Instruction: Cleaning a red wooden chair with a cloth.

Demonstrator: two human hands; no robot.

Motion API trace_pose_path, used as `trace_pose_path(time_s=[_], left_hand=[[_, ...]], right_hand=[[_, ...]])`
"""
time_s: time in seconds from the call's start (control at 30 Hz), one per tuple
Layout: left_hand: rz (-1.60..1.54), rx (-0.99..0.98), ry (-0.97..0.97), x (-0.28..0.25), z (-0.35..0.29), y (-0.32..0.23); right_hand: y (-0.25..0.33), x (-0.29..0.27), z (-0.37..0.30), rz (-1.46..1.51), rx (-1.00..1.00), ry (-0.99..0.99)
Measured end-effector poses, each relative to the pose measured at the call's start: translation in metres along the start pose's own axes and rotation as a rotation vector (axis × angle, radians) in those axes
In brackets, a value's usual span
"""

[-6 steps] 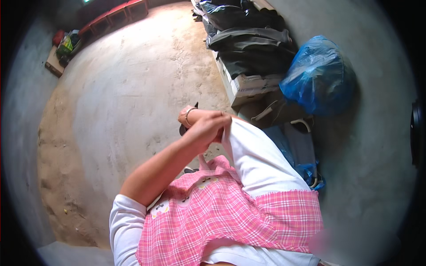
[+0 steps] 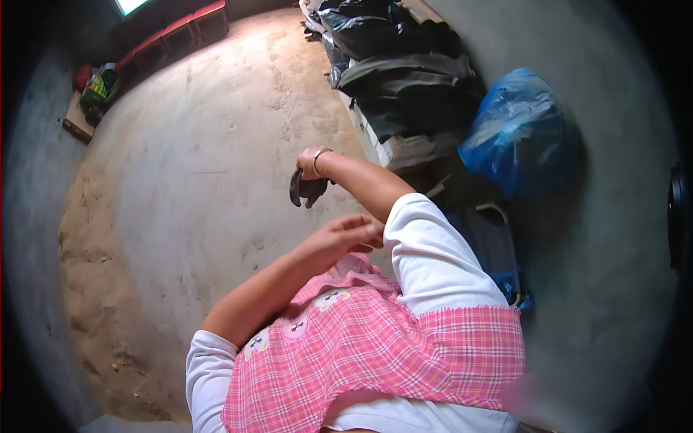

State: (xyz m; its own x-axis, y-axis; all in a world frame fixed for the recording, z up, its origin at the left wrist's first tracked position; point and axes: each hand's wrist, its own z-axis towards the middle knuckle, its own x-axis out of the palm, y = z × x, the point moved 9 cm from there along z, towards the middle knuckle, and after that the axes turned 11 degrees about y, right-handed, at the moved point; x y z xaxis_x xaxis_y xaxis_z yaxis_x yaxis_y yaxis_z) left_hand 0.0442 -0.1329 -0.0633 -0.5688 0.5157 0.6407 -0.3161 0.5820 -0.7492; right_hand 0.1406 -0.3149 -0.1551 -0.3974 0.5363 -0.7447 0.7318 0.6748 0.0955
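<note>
My left hand (image 2: 352, 232) is at the edge of my white right sleeve (image 2: 440, 252), its curled fingers against the cuff. The sleeve sits bunched above the elbow, and my right forearm is bare. My right hand (image 2: 310, 162), with a bracelet (image 2: 317, 163) at the wrist, is closed on a dark glove (image 2: 310, 189) that hangs with its finger-like ends down. Below my hands is the pink checked apron (image 2: 361, 346) that I wear over a white shirt.
At the right, dark garments (image 2: 411, 94) and black plastic lie piled on a pale box (image 2: 419, 150). Beside them stands a full blue plastic bag (image 2: 516, 133), with a framed chair-like thing (image 2: 494, 242) nearer. Red seats (image 2: 177, 32) line the far left, near a cardboard box (image 2: 78, 119).
My right sleeve has gone from the forearm up past the elbow. My left hand has moved down and toward me along with it. My right hand has risen a little, showing more of the glove.
</note>
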Motion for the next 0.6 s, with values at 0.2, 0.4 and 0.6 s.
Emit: trace_pose_path(time_s=[0.2, 0.4, 0.6], left_hand=[[0.039, 0.079, 0.098, -0.065, 0.032, -0.068], [0.506, -0.03, 0.075, -0.204, 0.057, -0.11], [1.157, -0.515, -0.957, -0.402, -0.158, -0.076]], right_hand=[[-0.074, -0.093, 0.126, 0.006, -0.051, -0.151], [-0.148, -0.169, 0.176, 1.071, -0.625, -0.645], [-0.177, -0.116, 0.246, 1.064, -0.236, -0.26]])
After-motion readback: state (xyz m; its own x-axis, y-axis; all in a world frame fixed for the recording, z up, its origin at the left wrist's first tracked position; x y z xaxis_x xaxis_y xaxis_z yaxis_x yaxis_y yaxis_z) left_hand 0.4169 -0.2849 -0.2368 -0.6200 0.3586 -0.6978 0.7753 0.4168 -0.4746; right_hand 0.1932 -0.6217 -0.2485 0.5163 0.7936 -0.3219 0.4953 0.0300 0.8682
